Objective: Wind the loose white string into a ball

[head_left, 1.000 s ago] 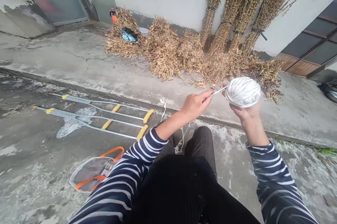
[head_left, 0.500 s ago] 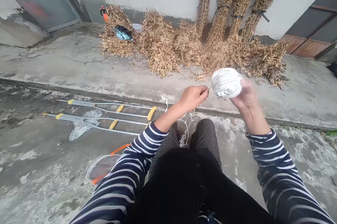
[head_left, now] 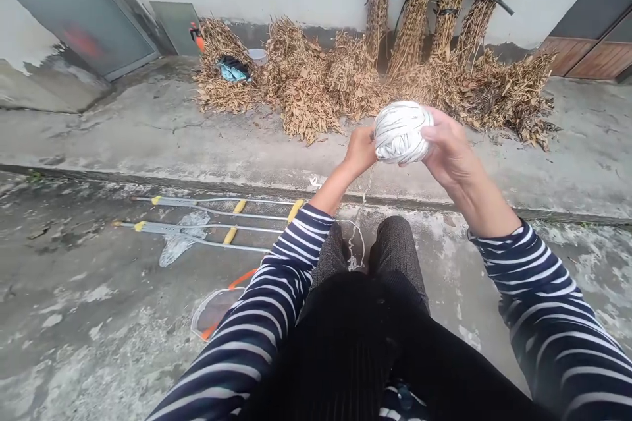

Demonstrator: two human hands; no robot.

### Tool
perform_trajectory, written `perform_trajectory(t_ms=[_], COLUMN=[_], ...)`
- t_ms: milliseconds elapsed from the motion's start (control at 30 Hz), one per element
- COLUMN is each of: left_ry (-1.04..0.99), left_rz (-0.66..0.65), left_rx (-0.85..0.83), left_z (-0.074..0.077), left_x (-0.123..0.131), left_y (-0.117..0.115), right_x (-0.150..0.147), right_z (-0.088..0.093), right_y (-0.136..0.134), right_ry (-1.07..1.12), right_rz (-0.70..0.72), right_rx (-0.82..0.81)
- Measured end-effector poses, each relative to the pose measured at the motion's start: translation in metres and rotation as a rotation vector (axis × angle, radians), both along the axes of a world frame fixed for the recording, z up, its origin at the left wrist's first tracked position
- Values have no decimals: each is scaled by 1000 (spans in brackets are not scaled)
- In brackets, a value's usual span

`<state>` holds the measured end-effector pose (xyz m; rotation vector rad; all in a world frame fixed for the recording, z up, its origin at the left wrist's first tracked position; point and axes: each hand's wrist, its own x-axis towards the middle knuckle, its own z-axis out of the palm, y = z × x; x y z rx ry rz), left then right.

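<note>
Holding a fat white ball of cord point(head_left: 402, 133) in the upper middle of the frame, the right hand point(head_left: 451, 151) wraps around its right side. The left hand point(head_left: 359, 149) is at the ball's left edge, but its fingers are hidden, so I cannot tell what they pinch. Lots of cord is already on the ball, going round and round. Not all of it, though. A thin strand seems to hang below the left hand, and loose cord point(head_left: 353, 263) lies all wiggly between the knees point(head_left: 395, 243), low in the middle. So some looks left over. On the left, two crutches point(head_left: 170, 228) lie on the ground. Farthest, along the top, are heaps of dry leaves point(head_left: 306, 85) and tied stalks point(head_left: 415, 26).
</note>
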<state>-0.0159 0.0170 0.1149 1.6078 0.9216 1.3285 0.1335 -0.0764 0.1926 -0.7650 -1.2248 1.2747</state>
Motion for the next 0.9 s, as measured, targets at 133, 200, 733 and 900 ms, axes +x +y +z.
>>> perform_trajectory(t_ms=[133, 200, 733, 900], left_ry=[-15, -37, -118, -37], left_rz=[-83, -134, -383, -537], left_rx=[-81, -92, -177, -234], left_z=[-5, -8, -11, -7], left_x=[4, 3, 7, -2], left_y=[7, 10, 18, 14], right_x=[7, 12, 19, 19], right_z=[4, 4, 33, 43], right_y=[6, 10, 28, 25], right_ry=[-27, -33, -37, -131], right_rz=[17, 10, -91, -142], right_rx=[-39, -54, -9, 33])
